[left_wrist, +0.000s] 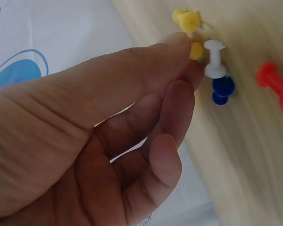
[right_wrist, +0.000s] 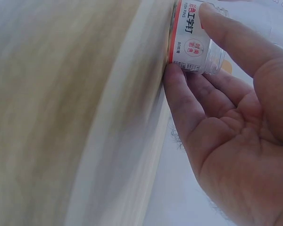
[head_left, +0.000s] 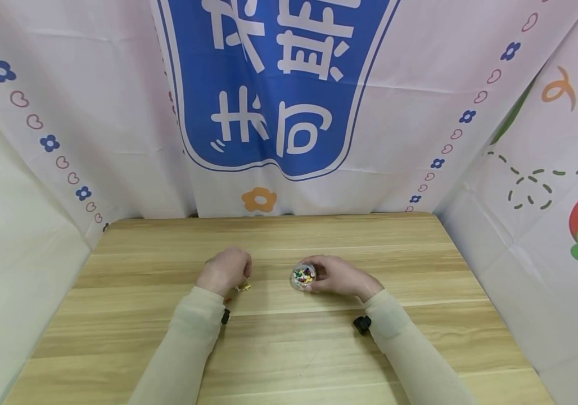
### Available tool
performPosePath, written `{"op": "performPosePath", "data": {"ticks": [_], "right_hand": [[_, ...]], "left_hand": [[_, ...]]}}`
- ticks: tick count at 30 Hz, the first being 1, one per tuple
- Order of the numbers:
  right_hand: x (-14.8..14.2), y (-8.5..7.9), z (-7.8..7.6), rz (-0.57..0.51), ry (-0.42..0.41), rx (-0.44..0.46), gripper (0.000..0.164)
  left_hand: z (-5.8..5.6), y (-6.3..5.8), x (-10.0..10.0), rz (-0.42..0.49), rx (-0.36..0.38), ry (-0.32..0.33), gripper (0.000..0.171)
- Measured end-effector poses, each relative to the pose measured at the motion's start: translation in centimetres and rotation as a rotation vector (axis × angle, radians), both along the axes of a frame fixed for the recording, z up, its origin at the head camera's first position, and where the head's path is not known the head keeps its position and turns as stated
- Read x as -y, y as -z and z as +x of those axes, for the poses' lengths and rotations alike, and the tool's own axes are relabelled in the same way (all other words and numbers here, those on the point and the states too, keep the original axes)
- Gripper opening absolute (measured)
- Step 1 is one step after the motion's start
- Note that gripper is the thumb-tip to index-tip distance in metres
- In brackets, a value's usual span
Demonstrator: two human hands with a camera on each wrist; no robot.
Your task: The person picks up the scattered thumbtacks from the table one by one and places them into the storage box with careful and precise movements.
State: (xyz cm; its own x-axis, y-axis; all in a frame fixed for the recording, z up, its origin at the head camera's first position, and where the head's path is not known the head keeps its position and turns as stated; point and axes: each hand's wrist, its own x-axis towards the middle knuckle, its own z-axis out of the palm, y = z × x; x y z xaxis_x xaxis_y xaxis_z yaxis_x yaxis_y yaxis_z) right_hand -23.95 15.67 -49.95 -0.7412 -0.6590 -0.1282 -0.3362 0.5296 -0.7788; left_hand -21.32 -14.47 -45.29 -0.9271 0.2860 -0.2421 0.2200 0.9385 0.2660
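My left hand [head_left: 226, 271] is low over the table, thumb and index fingertips pinching a yellow push pin [left_wrist: 196, 50]. Around those fingertips lie another yellow push pin [left_wrist: 188, 21], a white push pin [left_wrist: 215, 59], a blue push pin [left_wrist: 222, 88] and a red push pin [left_wrist: 276, 87]. To the right, my right hand [head_left: 341, 275] grips a small clear jar [right_wrist: 191, 35] with a white and red label, thumb on one side and fingers on the other. The jar stands upright on the table, uncovered, and several coloured push pins [head_left: 303, 275] show inside.
The wood-grain table [head_left: 279, 349] reaches back to a printed white curtain [head_left: 117, 112]. More white cloth [head_left: 522, 242] hangs along the right side. Black wrist cameras [head_left: 362, 324] are strapped under both sleeves.
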Motion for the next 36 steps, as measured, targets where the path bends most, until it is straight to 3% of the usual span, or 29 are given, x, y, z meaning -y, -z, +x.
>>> {"op": "performPosePath", "data": {"ticks": [6, 15, 20, 30, 36], "right_hand": [[0.0, -0.1, 0.0, -0.001, -0.004, -0.002, 0.059], [0.1, -0.3, 0.2, -0.009, -0.003, 0.017, 0.058], [0.1, -0.3, 0.2, -0.007, -0.004, 0.012, 0.059], [0.0, 0.0, 0.0, 0.002, -0.003, -0.003, 0.060], [-0.1, 0.0, 0.0, -0.001, -0.002, -0.005, 0.060]], "left_hand": [[-0.2, 0.2, 0.0, -0.025, 0.013, -0.007, 0.018], [-0.2, 0.3, -0.1, -0.009, -0.031, -0.003, 0.019], [-0.2, 0.1, -0.4, -0.004, -0.083, 0.003, 0.020], [-0.4, 0.2, -1.7, -0.003, -0.260, 0.062, 0.015], [-0.4, 0.1, -2.7, 0.004, -0.320, 0.075, 0.010]]}}
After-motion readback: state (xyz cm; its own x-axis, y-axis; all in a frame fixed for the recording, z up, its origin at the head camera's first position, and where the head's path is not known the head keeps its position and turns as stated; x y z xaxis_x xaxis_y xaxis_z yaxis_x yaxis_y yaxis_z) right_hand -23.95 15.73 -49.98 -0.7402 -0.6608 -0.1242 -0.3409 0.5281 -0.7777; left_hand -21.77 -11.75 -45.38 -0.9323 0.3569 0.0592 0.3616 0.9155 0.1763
